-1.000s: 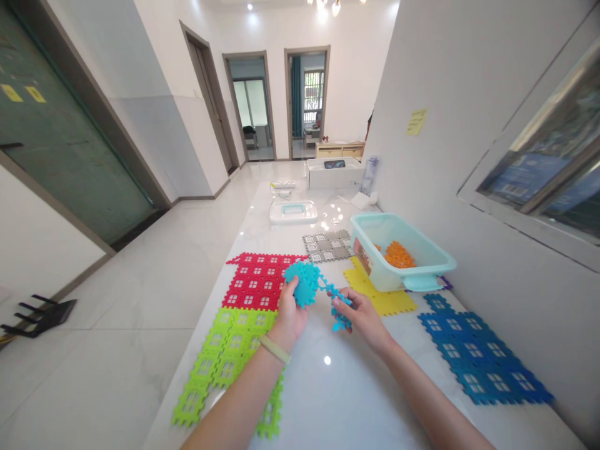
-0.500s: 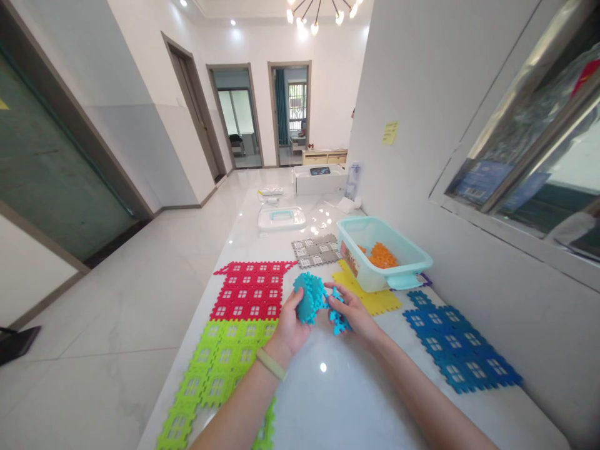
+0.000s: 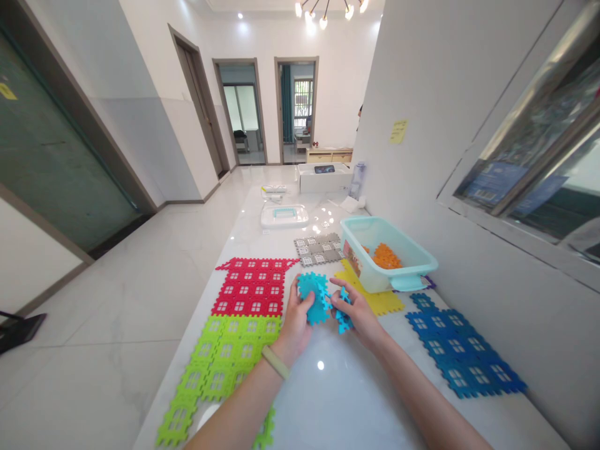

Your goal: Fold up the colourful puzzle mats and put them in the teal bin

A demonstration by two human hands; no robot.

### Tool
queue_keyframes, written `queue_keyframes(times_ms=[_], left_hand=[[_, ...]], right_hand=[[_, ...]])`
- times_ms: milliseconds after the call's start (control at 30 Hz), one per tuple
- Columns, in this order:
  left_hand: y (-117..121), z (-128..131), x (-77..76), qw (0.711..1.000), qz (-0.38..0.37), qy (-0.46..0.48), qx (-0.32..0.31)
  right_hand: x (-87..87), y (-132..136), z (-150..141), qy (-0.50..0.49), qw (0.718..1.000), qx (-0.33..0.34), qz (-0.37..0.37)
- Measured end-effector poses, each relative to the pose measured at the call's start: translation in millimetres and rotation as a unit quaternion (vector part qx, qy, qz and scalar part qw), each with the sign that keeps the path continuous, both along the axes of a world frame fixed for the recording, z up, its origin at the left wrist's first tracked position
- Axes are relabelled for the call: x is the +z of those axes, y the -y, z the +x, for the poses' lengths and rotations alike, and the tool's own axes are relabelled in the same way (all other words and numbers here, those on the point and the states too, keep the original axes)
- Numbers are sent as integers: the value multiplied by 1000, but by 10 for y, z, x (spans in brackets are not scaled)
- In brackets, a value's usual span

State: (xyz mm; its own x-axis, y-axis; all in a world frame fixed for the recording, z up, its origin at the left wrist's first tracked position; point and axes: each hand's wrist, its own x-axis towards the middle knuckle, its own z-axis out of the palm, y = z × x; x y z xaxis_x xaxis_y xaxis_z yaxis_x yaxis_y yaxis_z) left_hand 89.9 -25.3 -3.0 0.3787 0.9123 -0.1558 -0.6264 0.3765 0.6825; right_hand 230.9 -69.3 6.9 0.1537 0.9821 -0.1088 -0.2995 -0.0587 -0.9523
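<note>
My left hand (image 3: 296,315) is closed around a bundle of light-blue interlocking tiles (image 3: 313,300), its thumb pressed on the flat face of one. Close beside it, my right hand (image 3: 359,312) grips smaller light-blue toothed pieces (image 3: 344,319) between thumb and fingers; its index finger reaches toward the bundle. Both hands are above the white table. Left of them lie a joined red tile sheet (image 3: 253,290) and a lime-green tile sheet (image 3: 229,350), partly covered by my left forearm. A dark-blue tile sheet (image 3: 457,347) lies to the right.
A pale-turquoise tub (image 3: 412,272) with orange pieces (image 3: 387,256) stands against the right wall, partly over a yellow sheet (image 3: 389,303). Behind are a grey tile sheet (image 3: 319,250), a clear lid (image 3: 284,217), a white box (image 3: 324,181) and a bottle (image 3: 357,181).
My left hand has turned the tile bundle so a flat face shows, with the thumb now across it. My right hand keeps its pieces, its index finger more extended. The camera view has shifted slightly.
</note>
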Motion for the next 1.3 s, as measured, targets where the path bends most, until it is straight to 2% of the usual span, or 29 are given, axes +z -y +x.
queue_keyframes(times_ms=[233,433,600,733,967,1167,1300], left_hand=[[-31,-22,1,998,-10,-16,63],[-12,-19,19,998,8,-35,60],[-82,-84,74,995,20,-50,85],[-116,-90,53,992,37,-93,78],[-150,-82,20,998,-33,-18,59],[-214,-115,31,990,-140,14,11],[-240,-122,43,989,-146,22,29]], right_hand=[[-109,20,-233,141,989,45,-6],[-77,31,-323,157,987,31,-11],[-79,46,-284,199,978,59,-8],[-116,57,-332,210,976,63,10],[-47,87,-323,208,974,92,27],[-32,86,-250,212,968,125,47],[-81,77,-242,212,971,107,38]])
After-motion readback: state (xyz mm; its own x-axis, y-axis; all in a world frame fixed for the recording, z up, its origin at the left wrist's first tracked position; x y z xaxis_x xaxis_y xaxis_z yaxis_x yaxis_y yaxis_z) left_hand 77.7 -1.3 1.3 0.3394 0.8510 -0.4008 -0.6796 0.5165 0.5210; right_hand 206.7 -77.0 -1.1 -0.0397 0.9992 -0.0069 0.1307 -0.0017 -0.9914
